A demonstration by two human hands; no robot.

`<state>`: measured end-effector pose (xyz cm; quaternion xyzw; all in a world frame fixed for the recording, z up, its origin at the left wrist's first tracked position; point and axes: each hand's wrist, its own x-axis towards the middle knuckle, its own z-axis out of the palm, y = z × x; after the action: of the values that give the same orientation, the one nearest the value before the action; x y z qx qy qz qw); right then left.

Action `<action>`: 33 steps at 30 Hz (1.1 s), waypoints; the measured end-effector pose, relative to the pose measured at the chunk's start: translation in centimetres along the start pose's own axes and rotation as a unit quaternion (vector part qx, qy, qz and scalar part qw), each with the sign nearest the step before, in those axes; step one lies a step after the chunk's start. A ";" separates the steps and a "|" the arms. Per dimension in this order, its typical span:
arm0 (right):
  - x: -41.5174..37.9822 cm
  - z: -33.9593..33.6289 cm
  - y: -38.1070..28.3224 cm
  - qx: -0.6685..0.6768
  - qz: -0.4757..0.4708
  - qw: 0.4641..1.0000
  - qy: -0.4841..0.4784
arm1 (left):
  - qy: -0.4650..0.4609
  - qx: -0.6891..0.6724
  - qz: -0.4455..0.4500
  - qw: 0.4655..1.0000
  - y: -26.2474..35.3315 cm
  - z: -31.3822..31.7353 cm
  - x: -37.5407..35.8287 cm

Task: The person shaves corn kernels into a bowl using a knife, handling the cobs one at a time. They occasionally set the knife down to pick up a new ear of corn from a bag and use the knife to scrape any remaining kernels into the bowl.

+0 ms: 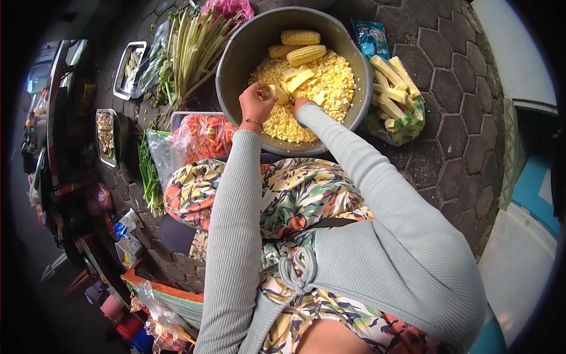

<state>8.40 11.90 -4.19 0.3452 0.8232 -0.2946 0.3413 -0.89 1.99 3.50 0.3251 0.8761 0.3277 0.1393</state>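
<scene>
Pale corn cob (278,95) in hand above loose kernels (295,127)

The cob looks pale yellow, partly covered by fingers; its long axis seems to run crosswise, its visible end pointing from the left hand (257,108) toward the right hand (302,104). The left curls around it; the right's grip is hidden, so I cannot tell. Beyond both hands, whole cobs (306,55) rest inside the grey tub (229,76). Rightward, outside, lie stripped cobs (390,94).
</scene>
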 end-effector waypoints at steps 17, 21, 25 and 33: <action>-2.3 -0.8 0.8 -0.180 -0.093 0.978 -0.041 | -0.008 0.001 0.062 0.998 0.6 -0.6 -0.4; -6.6 -2.3 2.8 -0.022 -0.064 0.998 -0.006 | -0.027 -0.038 0.095 0.994 0.4 -0.5 -0.5; -9.5 -0.4 3.0 0.171 -0.105 0.967 0.158 | -0.013 -0.007 0.097 0.995 0.1 -0.2 -0.4; -9.0 0.5 -0.1 0.151 -0.067 0.979 0.118 | -0.031 0.016 0.041 0.999 0.5 -0.7 -0.6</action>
<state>13.25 8.19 2.46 0.3690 0.8250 -0.3948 0.1653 -0.55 1.53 4.37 0.3725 0.8625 0.3091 0.1475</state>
